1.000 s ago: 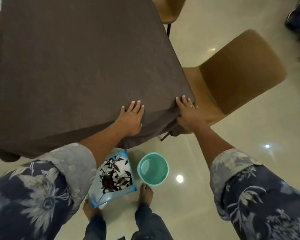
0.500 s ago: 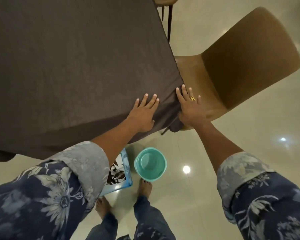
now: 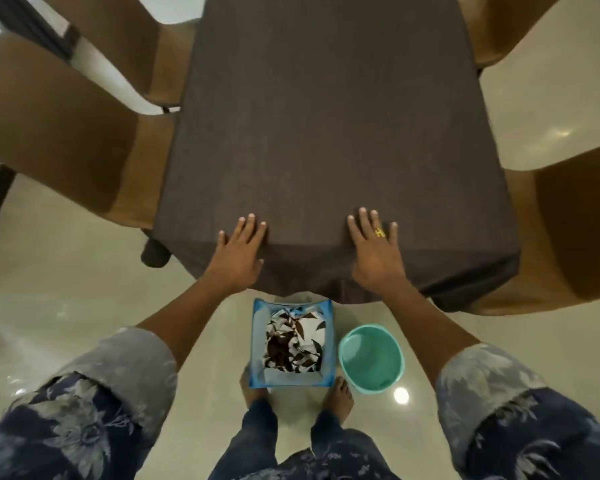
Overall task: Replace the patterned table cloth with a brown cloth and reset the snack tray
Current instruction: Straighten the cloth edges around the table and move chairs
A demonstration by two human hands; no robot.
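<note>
Left hand (image 3: 238, 258) and right hand (image 3: 374, 256) are pressing flat, fingers straight and slightly apart, on the brown cloth (image 3: 326, 133) where it is folding over the near edge, lower centre, probably smoothing it. Patterned cloth (image 3: 293, 344) is sitting bundled in the blue basket (image 3: 257, 341) on the floor below. Snack tray isn't showing.

We count one brown cloth (image 3: 326, 133) under our fingers (image 3: 250, 225), with two chairs (image 3: 59, 133) to their left and two chairs (image 3: 582, 220) to their right. Nearer us than the fingers sit one blue basket (image 3: 257, 341), one patterned cloth (image 3: 293, 344) and one teal bucket (image 3: 371, 362).
</note>
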